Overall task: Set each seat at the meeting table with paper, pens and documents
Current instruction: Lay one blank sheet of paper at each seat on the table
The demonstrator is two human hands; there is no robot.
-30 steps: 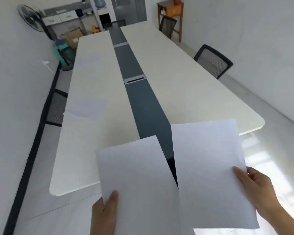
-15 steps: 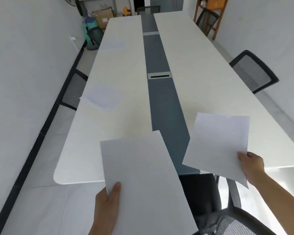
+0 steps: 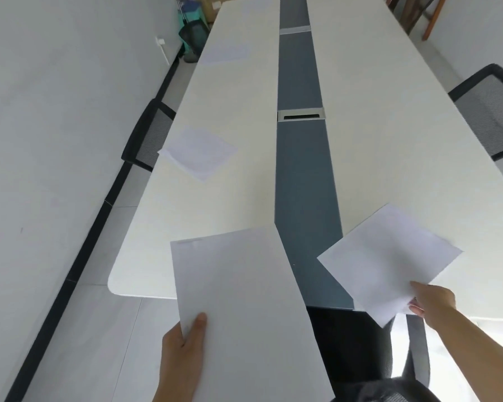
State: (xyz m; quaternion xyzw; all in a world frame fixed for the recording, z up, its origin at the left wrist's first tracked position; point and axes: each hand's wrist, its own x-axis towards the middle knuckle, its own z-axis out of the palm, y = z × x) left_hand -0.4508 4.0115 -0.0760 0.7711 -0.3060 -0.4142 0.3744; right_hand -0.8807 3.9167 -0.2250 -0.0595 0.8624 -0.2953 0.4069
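Head: sheet [image 3: 389, 256] in right hand [image 3: 433, 303]

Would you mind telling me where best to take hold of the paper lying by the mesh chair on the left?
Pinch the paper at its left corner, which seems to jut just past the edge of the table beside the mesh chair, coming in from that side. The rest lies flat on the top, offering nothing to get under.

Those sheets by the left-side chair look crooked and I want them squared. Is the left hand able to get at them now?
Probably not: the left hand grips paper, and the crooked sheets lie far up the table, though nothing stands between.
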